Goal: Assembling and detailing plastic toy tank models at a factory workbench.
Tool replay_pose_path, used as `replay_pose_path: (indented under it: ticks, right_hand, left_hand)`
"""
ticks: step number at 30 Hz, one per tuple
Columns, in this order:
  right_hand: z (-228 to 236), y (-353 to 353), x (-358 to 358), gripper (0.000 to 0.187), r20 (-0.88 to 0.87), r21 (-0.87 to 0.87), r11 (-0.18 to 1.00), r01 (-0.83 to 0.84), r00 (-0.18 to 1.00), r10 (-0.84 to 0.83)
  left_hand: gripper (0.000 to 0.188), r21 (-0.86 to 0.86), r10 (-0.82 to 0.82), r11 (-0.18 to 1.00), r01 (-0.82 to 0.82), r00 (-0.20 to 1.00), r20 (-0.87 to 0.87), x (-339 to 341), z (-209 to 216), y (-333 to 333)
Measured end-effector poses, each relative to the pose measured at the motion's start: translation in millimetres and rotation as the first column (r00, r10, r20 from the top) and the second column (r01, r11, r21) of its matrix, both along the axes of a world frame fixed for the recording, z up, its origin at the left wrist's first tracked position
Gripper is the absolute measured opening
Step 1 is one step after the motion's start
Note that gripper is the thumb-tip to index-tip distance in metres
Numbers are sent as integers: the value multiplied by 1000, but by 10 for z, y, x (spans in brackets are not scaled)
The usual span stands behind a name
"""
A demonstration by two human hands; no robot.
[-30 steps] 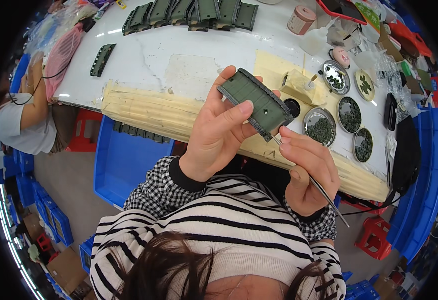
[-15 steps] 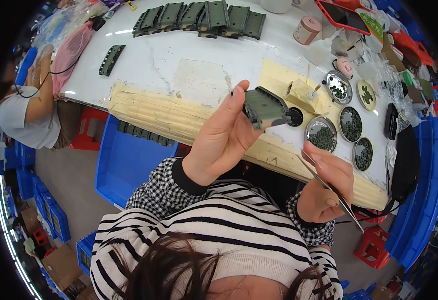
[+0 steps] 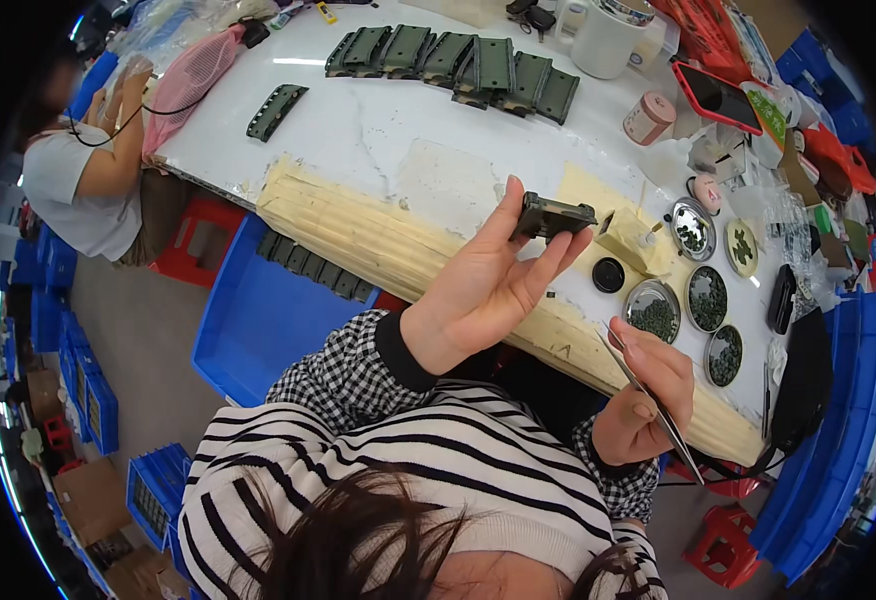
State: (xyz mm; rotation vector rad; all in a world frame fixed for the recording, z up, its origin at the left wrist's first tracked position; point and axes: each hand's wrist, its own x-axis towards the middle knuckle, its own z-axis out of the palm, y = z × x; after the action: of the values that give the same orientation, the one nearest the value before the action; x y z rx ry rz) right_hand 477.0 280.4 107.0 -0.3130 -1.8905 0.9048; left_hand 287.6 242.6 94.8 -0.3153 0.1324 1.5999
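Tilted edge-on, the green part (image 3: 554,213) now points lengthwise rightward — hands (image 3: 488,290) gripping it (left), tweezers (image 3: 674,437) (right).

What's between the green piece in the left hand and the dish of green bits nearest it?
In the head view, a round black object lies between the green piece and the dish.

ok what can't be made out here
In the head view:
Green piece in the left hand: far side, turned away.
Tweezers in the right hand: whether the tips grip anything, too small.
Blue bin: far part, hidden by the table's padded edge.
Pale container: cut off by the picture's top edge.
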Motion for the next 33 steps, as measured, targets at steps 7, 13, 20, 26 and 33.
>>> replay_pose_path:
  ticks: [7, 13, 20, 26, 33]
  right_hand:
    - [-15, 8, -14, 32, 6, 24, 1000, -7, 1000, 7]
    - [-19, 11, -30, 33, -4, 24, 999, -21, 1000, 21]
    - [17, 35, -33, 34, 13, 71, 998, -1, 1000, 0]
    - [148, 101, -30, 35, -12, 131, 989, 69, 998, -68]
    - [226, 73, 9, 31, 132, 159, 987, -9, 991, -12]
  left_hand:
    - [42, 8, -18, 1000, 17, 1000, 24, 1, -14, 6]
    - [42, 16, -28, 999, 27, 999, 24, 18, -18, 7]
    - [43, 12, -44, 999, 44, 999, -4, 49, -26, 16]
    - [31, 118, 16, 993, 19, 956, -293, 101, -14, -23]
    - [42, 266, 65, 959, 94, 845, -531, 23, -59, -51]
